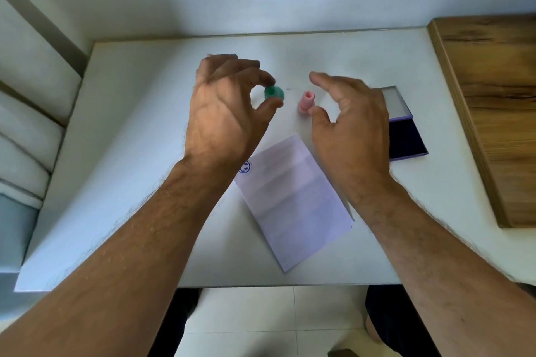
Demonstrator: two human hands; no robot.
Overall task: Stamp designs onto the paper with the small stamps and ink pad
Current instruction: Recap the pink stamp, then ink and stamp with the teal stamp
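My left hand (224, 107) pinches a small green stamp (274, 93) between thumb and fingertips, above the white table. A pink stamp (306, 101) stands upright on the table, just left of my right hand (352, 122), whose fingers and thumb are spread around it without touching it. A folded sheet of pale paper (295, 203) lies at an angle in front of both hands, with one blue round stamped face mark (246, 166) near its left corner. The ink pad (406, 133) lies open behind my right hand, its dark pad toward me and its lid raised behind.
The white table (130, 153) meets a wall at the back. A wooden board (493, 113) lies along the table's right side. White cushioned seating (26, 113) sits to the left. My legs and a tiled floor show below the front edge.
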